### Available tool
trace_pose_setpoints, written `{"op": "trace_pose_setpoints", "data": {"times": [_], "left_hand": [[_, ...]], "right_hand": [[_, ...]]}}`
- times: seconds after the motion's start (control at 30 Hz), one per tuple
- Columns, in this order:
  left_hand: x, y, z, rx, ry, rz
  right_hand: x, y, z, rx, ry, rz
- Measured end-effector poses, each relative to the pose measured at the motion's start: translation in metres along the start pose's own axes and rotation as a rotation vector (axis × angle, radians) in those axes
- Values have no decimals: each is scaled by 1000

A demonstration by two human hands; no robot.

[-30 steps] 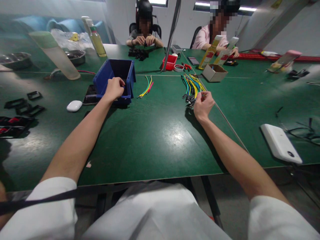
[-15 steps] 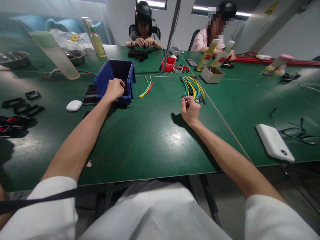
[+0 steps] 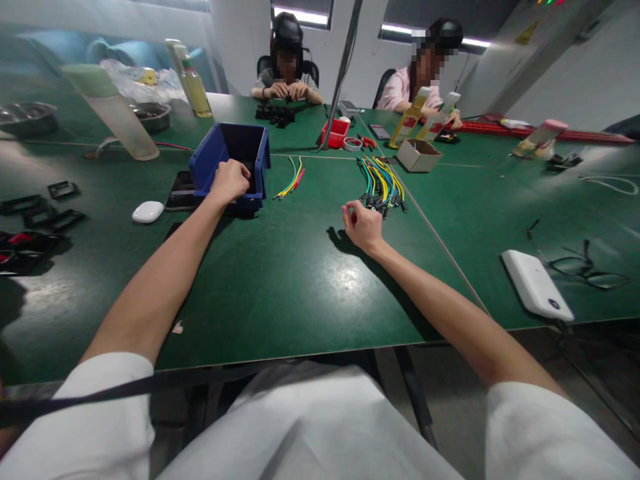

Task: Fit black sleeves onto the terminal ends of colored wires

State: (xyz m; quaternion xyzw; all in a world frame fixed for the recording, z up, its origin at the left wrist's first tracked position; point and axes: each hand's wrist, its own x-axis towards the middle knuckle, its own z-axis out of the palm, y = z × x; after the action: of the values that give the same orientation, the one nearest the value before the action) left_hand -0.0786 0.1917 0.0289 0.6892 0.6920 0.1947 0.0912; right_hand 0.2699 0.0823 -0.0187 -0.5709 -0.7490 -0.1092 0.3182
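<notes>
Head view: light, bendy-looking wires [image 3: 383, 181] could be pinched mid-length, but any grip by left hand [image 3: 232, 180] or right hand [image 3: 363, 225] cannot be told.

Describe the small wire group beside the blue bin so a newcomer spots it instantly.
On the green table, find the blue bin with the left hand at its opening. Just to its right lies a small group of thin, curved wires. Unlike the larger bundle beyond the right hand, it has only a few strands, one part red.

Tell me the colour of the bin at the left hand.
The bin is dark blue, best seen in the head view.
</notes>
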Motion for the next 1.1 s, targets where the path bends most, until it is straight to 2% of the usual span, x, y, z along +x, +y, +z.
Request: {"op": "trace_pose_setpoints", "data": {"times": [0.13,0.23,0.43,0.6,0.8,1.1], "left_hand": [[0,1,0,6,60,4],[-1,2,-1,-10,62,38],[-3,3,-2,-13,72,72],[-8,7,-5,-24,71,48],[-7,8,-5,-40,45,21],[1,0,3,-59,48,40]], "right_hand": [[3,-10,3,-36,-78,-71],[8,-21,6,-62,-125,-97],[25,-47,16,-114,-233,-72],[42,-66,27,-160,-299,-14],[55,-77,39,-172,-309,39],[74,-79,55,-149,-315,139]]}}
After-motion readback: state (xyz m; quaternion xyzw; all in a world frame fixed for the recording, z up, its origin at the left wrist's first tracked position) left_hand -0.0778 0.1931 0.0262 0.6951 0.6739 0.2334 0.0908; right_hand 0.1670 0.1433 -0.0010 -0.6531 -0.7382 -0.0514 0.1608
